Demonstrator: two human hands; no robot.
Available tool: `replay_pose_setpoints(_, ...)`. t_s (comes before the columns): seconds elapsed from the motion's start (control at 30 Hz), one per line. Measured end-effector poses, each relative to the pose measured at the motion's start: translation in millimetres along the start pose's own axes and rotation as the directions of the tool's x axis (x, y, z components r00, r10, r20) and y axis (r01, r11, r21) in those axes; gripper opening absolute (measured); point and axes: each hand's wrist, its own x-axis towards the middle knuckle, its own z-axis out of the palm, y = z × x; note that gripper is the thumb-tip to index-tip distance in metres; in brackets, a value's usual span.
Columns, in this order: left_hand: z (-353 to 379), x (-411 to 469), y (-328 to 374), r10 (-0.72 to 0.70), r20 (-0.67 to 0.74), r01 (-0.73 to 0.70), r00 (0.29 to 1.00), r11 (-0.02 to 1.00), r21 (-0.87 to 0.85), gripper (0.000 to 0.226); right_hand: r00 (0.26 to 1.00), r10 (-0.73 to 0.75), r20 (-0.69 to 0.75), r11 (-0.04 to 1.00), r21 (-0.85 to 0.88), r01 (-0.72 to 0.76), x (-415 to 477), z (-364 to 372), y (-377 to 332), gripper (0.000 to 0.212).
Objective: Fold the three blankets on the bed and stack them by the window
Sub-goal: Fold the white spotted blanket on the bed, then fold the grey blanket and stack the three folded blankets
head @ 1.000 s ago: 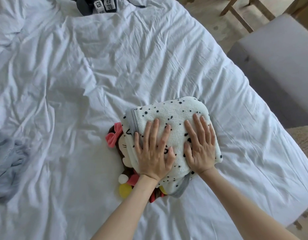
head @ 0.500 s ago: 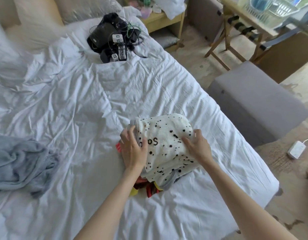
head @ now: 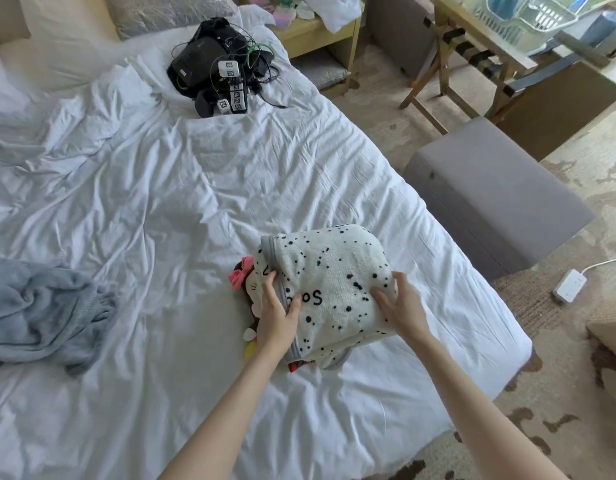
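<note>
Hands: left hand [head: 277,315] and right hand [head: 402,306] grip spotted blanket [head: 329,271] atop cartoon blanket [head: 246,284]; grey blanket [head: 40,306] lies unfolded well apart.

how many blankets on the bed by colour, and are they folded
White fleece blanket with black spots, folded: 1
Colourful cartoon-print blanket under it, folded: 1
Grey fleece blanket, crumpled, unfolded: 1
Total: 3

Folded blanket [head: 329,289] atop another on bed [head: 161,202], loose blanket [head: 40,306] far left, bench [head: 490,188] right
</note>
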Motion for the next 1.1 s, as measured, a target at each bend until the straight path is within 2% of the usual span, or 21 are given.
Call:
replay_pose_setpoints(0.03,-0.4,3.0,-2.4,-0.024,0.039,0.024,0.999,0.999,0.021,0.064,0.999,0.012,0.039,0.998,-0.059,-0.01,1.6,2.2,-0.7,0.047)
replay_pose_setpoints(0.1,-4.8,7.7,-2.6,-0.014,0.049,0.012,0.999,0.998,0.058,0.066,1.0,-0.016,0.012,0.995,-0.102,0.017,5.9,0.3,-10.3,0.05)
replay_pose_setpoints(0.27,-17.0,11.3,-0.2,-0.015,0.047,0.012,0.999,0.999,0.051,0.069,0.951,-0.272,-0.147,0.949,-0.206,0.24,7.2,-4.6,-51.9,0.052)
replay_pose_setpoints(0.43,-38.6,8.9,4.0,0.039,-0.002,-0.039,0.999,0.996,0.082,0.049,0.902,-0.42,-0.099,0.889,-0.242,0.388,3.6,16.6,-101.7,0.045)
replay_pose_setpoints(0.6,-98.6,11.2,-25.6,-0.061,-0.148,0.077,0.987,0.991,0.108,0.026,0.853,-0.517,0.065,0.825,-0.228,0.517,-9.4,74.3,-153.6,0.039)
replay_pose_setpoints(0.8,-199.1,10.2,-114.2,-0.249,-0.268,0.306,0.931,0.932,0.194,0.016,0.732,-0.607,0.308,0.721,-0.174,0.671,-39.9,175.9,-211.1,0.039)
replay_pose_setpoints(0.97,-270.6,7.8,-189.2,-0.361,-0.305,0.442,0.881,0.859,0.259,0.024,0.626,-0.534,0.569,0.694,-0.128,0.708,-57.1,272.9,-242.1,0.037)
replay_pose_setpoints(1.1,-310.5,14.7,-246.4,-0.289,-0.344,0.417,0.893,0.819,0.395,0.031,0.569,-0.463,0.68,0.712,-0.098,0.696,-57.6,351.7,-260.9,0.034)
